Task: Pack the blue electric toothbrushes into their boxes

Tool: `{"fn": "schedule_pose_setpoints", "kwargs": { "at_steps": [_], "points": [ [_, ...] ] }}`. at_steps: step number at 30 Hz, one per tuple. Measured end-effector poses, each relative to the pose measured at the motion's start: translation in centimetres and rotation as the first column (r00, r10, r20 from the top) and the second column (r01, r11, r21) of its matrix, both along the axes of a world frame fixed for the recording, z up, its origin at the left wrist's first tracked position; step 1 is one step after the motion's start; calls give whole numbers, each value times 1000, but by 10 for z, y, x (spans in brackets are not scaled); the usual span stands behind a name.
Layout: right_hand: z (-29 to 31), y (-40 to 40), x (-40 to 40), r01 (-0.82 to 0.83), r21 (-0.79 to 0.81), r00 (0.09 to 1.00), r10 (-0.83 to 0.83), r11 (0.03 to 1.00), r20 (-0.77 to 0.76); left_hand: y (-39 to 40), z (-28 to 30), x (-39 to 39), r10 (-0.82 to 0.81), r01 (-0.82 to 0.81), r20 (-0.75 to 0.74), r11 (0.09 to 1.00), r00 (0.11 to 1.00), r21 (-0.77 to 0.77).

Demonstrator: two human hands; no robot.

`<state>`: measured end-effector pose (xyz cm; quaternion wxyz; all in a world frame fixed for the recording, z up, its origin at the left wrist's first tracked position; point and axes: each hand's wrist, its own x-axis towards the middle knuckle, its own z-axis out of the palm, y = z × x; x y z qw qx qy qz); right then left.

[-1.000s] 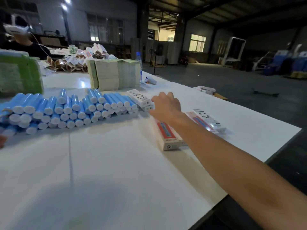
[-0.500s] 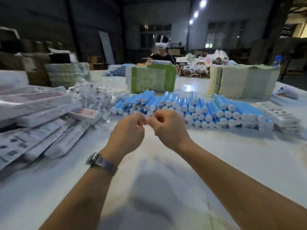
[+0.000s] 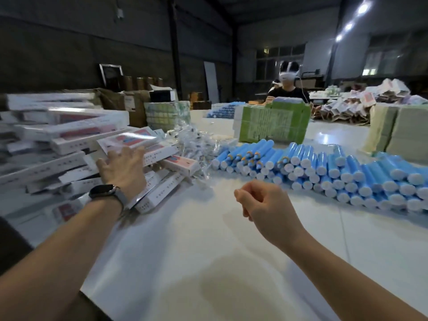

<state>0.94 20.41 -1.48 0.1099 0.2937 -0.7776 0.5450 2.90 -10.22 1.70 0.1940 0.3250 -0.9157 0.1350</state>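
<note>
A long pile of blue electric toothbrushes [image 3: 324, 170] with white end caps lies across the white table [image 3: 208, 251], right of centre. A heap of flat white boxes [image 3: 69, 140] with red-and-blue prints is stacked at the left. My left hand [image 3: 122, 167], with a watch on the wrist, reaches over the near edge of that heap with fingers spread, resting on or just above a box. My right hand [image 3: 266, 207] hovers over the bare table in a loose fist with nothing visible in it.
A tangle of small clear plastic bags [image 3: 196, 144] lies between the boxes and the toothbrushes. A green carton [image 3: 273, 123] and pale stacked bundles [image 3: 398, 130] stand behind the pile. A person with a headset [image 3: 288, 89] sits at the far side.
The view has swung left. My hands, which were pinched together at the centre, have separated: the left moved out to the box heap and opened, the right stayed near the middle.
</note>
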Motion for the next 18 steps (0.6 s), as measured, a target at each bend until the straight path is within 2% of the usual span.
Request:
{"fn": "schedule_pose_setpoints", "kwargs": {
  "at_steps": [3,6,8,10,12,13,14,15,16,17,18],
  "points": [
    [1,2,0,-8,-18,1000,8,1000,9,-8,4,-2,-13,12,-39,999,999,-37],
    [2,2,1,-9,-1,1000,9,1000,-5,-10,9,-2,-52,50,-12,992,999,-113],
    [4,3,2,-11,6,1000,11,1000,-15,-1,15,2,-106,95,-63,983,992,-155],
    [8,6,0,5,-19,1000,-5,1000,-22,22,24,6,-189,170,-171,978,967,-123],
    [15,10,-3,33,-109,999,-34,994,-8,60,31,7,-332,367,-316,928,889,57],
    [20,12,-6,49,-180,999,-49,982,5,86,32,7,-396,513,-402,824,826,241],
    [25,15,-8,58,-253,998,-56,966,15,114,32,8,-430,643,-492,624,757,444],
    [31,19,-10,68,-315,998,-66,947,17,143,30,9,-434,717,-573,366,695,593],
    [36,23,-12,76,-364,997,-75,928,17,169,26,10,-428,729,-626,125,652,673],
    [41,28,-13,88,-401,996,-88,912,19,194,23,11,-431,705,-660,-74,615,705],
    [45,33,-14,109,-427,994,-112,898,18,215,18,12,-440,672,-691,-229,574,704]
  ]
}}
